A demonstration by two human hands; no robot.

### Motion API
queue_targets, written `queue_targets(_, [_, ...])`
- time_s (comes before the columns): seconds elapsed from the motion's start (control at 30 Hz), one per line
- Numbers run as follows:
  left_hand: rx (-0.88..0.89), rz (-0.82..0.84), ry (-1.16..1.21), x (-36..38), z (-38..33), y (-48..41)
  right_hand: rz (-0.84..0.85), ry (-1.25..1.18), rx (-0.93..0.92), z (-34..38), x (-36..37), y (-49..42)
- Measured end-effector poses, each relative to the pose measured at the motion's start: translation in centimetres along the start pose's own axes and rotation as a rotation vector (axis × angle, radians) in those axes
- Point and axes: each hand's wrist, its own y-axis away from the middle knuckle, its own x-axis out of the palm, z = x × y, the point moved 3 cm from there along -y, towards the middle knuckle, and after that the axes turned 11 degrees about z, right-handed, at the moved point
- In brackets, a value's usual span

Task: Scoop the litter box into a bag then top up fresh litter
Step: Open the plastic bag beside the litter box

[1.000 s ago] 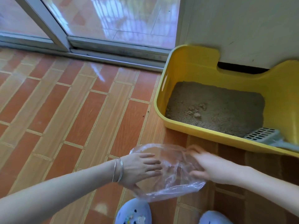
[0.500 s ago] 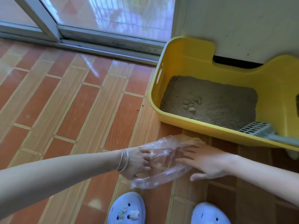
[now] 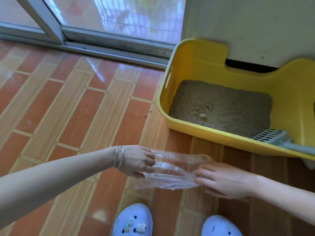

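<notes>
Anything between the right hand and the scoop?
Nothing visible: bare floor lies between the right hand and the scoop, its handle over the box rim. That hand and the left hand are on the bag.

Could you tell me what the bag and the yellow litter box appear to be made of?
The bag looks like thin clear plastic film: see-through, glossy, wrinkled. The litter box seems moulded hard plastic: smooth, slightly shiny, rounded rim.
</notes>
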Motion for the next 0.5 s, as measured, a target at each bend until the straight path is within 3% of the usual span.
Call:
queue_targets(0.07, [-0.036, -0.243, 0.153, -1.4, 0.4, -0.3, -0.108, 0.015, 0.015, 0.3, -1.0, -0.2])
queue_targets(0.17, [-0.181, -0.265, 0.306, -1.4, -1.7, -0.8, -0.126, 0.057, 0.050, 0.0, -1.4, -0.8])
queue_targets(0.27, [-0.438, -0.277, 0.499, -1.1, -3.5, -0.9, -0.035, 0.071, 0.095, -0.8, -1.3, -1.6])
queue_targets(0.37, [-0.614, -0.182, 0.499, -0.5, -4.3, -0.6, -0.124, 0.096, 0.098, -0.9, -2.2, -3.0])
queue_targets(0.43, [-0.606, -0.084, 0.475, 0.0, -4.5, 0.0, -0.187, 0.084, 0.062, -0.6, -2.8, -4.2])
queue_targets(0.5, [-0.547, 0.099, 0.456, 1.1, -5.0, 0.3, -0.132, 0.084, 0.076, -0.8, -3.3, -5.2])
